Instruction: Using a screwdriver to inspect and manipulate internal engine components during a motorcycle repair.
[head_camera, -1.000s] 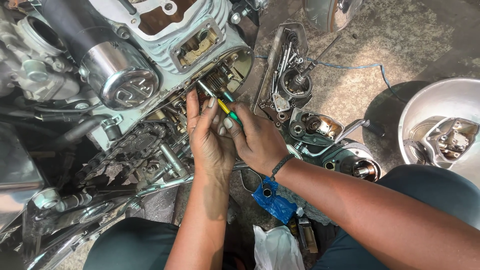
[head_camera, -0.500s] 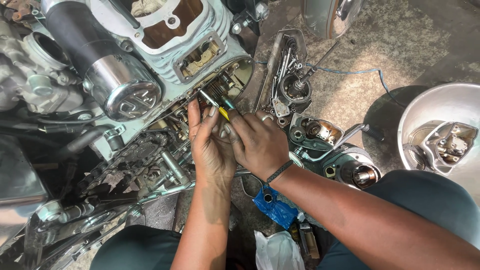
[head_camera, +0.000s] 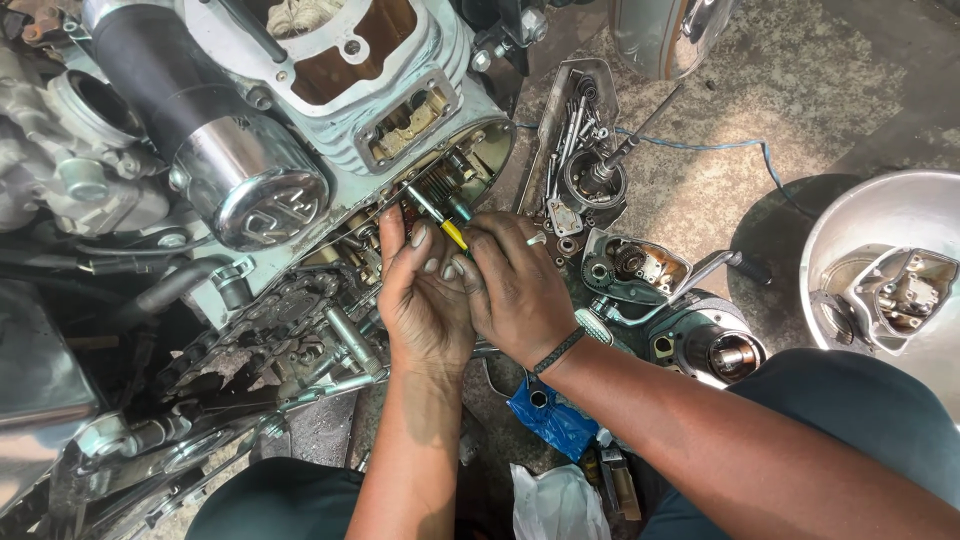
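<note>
Hands meet at the open side of the engine (head_camera: 330, 130), the landmark for everything here. The left hand (head_camera: 425, 300) lies palm down just below the opening in the engine's side, fingers curled close and pressed against the screwdriver; whether it pinches a small part underneath I cannot tell. The right hand (head_camera: 520, 290), a dark band at its wrist, is closed around the screwdriver (head_camera: 440, 222), whose green and yellow handle shows between the two thumbs while its tip points up and left into the opening, among the gears.

To do this well, I judge the tool should stay in line with whatever it engages, the left fingers steadying the tip so it cannot slip onto the gears, with pressure applied slowly and straight.

Right of the engine lies a metal cover (head_camera: 575, 150) filled with loose bolts and a shaft, and beyond it, far right, a steel bowl (head_camera: 860, 230) holding another part. Below the engine, near the person's knees, sit a crumpled blue bag (head_camera: 555, 420) and a white plastic bag (head_camera: 555, 505); no label on either can be made out.
</note>
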